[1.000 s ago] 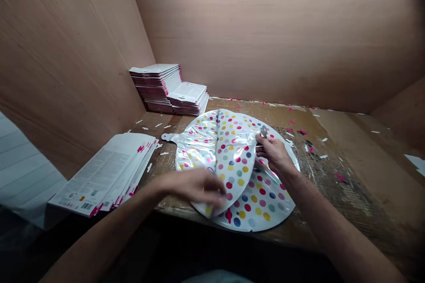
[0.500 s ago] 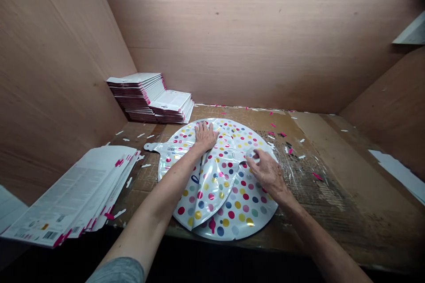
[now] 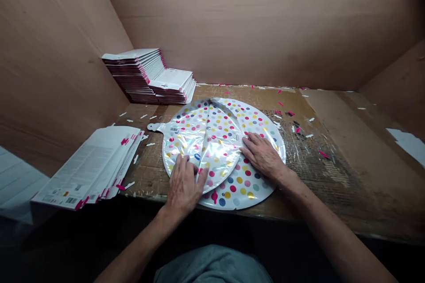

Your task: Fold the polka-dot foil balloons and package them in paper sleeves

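A round white foil sheet with coloured dots [image 3: 255, 190] lies flat near the table's front edge. A smaller dotted foil piece [image 3: 217, 130] lies on top of it, creased down its middle, with a narrow tab pointing left. My left hand [image 3: 186, 183] rests on the lower left part of the foil, fingers spread. On the right, my right hand [image 3: 262, 154] lies on the foil beside the edge of the upper piece, its fingers stretched out. Neither hand grips anything visible.
Folded white cards [image 3: 172, 78] are stacked at the back left. More printed white cards [image 3: 86, 163] fan out at the front left. Small white and pink scraps dot the cardboard-covered table [image 3: 352, 128]. White paper [image 3: 407, 143] lies far right. Wooden walls [image 3: 245, 26] enclose the table.
My left hand has moved from the foil's upper part down to its lower left. My right hand has lowered from a pinched pose to lie on the foil. The camera view has tilted down.
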Demonstrator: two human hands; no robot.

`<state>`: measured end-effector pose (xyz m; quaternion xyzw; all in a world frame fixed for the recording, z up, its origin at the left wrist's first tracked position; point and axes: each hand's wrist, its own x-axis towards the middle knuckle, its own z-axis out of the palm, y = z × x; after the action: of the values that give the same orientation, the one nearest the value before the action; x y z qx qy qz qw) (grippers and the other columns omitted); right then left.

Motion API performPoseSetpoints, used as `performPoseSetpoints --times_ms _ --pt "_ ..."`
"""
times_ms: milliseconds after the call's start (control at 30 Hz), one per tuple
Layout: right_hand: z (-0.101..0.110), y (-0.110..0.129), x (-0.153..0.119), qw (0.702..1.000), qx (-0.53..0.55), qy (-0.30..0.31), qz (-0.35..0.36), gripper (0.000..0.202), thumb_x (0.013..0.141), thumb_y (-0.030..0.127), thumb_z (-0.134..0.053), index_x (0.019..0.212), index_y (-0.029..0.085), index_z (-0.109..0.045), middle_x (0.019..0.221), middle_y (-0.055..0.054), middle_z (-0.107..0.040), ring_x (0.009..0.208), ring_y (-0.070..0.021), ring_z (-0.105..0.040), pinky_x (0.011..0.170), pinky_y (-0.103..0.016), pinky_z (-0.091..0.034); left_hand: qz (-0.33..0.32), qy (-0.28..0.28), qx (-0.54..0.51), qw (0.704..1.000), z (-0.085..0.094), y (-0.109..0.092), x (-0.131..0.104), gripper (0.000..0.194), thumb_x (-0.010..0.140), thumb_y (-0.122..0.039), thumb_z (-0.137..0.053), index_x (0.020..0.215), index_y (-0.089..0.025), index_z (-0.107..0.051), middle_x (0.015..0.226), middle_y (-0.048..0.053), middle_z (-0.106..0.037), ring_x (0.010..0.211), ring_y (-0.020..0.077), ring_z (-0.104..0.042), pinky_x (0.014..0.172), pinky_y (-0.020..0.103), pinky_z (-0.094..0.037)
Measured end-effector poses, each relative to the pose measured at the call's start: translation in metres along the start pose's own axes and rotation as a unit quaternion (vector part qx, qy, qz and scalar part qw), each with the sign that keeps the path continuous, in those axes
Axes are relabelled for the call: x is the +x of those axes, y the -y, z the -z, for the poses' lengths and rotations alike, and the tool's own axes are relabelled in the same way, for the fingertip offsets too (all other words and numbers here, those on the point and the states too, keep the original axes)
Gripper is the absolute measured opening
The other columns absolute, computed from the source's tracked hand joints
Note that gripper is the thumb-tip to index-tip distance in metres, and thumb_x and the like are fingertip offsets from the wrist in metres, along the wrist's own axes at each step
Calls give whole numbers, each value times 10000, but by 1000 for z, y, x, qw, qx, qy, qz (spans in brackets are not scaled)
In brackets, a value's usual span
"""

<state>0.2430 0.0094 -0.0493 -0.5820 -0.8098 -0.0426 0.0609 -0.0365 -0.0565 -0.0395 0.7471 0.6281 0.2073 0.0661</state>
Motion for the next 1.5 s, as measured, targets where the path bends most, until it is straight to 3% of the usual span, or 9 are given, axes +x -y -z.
performPoseSetpoints --times_ms 133,267,400,667,833,1033,1133,1267,1500 --pt "15 13 34 999 29 -20 -8 458 1024 415 -337 1098 139 -695 1384 -191 -549 1284 -313 -490 1072 -462 -370 20 10 -4 1000 -6 -6 -16 432 962 -508 -382 950 -161 -638 1407 208 -528 1421 384 -362 1151 572 -346" --pt "20 36 90 993 84 -66 47 512 1018 401 -370 1423 105 -470 1535 -182 -402 1408 -289 -371 1144 -460 -282 -9 -28 28 999 -21 -2 -16 591 960 -499 -382 1348 -72 -507 1455 243 -481 1429 376 -355 1153 575 -339" --pt "20 44 138 992 92 -45 77 489 1011 338 -390 1449 124 -438 1568 -158 -359 1439 -278 -318 1160 -454 -244 -62 -63 67 994 -32 7 -25 668 962 -475 -388 1458 -27 -382 1512 261 -401 1459 377 -294 1152 578 -334" --pt "11 47 211 990 103 -28 -96 410 1000 364 -429 1301 121 -568 1281 -205 -628 1161 -281 -591 950 -379 -432 -133 -120 138 974 -33 14 -28 899 883 -496 -505 1582 -105 -97 1539 221 -380 1441 388 -330 1058 561 -439" --pt "-10 21 213 971 120 -9 -208 419 1013 384 -348 1065 176 -708 1050 -144 -726 1014 -259 -660 819 -329 -462 -129 -124 136 975 -37 15 -26 957 846 -526 -531 1586 -110 -89 1523 208 -412 1406 392 -391 1035 551 -456" --pt "-2 8 187 968 118 -52 -213 400 994 371 -396 1276 166 -592 1241 -168 -634 1125 -278 -597 904 -349 -432 -99 -95 57 989 -26 15 -27 823 881 -536 -503 1565 -159 -242 1516 180 -434 1402 389 -395 1046 573 -442" --pt "7 13 182 972 129 -64 -187 373 991 387 -420 1260 191 -590 1269 -141 -618 1163 -262 -570 940 -330 -418 -54 -37 -15 998 0 11 13 427 961 -458 -372 1217 -270 -658 1236 104 -680 1177 301 -610 992 484 -501" --pt "6 14 176 963 147 -56 -217 438 966 415 -472 1296 137 -550 1235 -181 -634 1155 -297 -586 913 -363 -445 -18 37 -55 998 21 3 122 366 974 -370 -365 1085 -203 -671 1142 102 -703 1119 266 -617 990 410 -474" --pt "-8 8 159 950 202 -59 -229 414 982 362 -415 1295 143 -575 1166 -148 -697 1126 -274 -634 912 -349 -463 -57 106 -101 988 -29 -12 294 440 1004 -319 -261 934 -174 -670 985 73 -725 963 221 -662 869 326 -495"
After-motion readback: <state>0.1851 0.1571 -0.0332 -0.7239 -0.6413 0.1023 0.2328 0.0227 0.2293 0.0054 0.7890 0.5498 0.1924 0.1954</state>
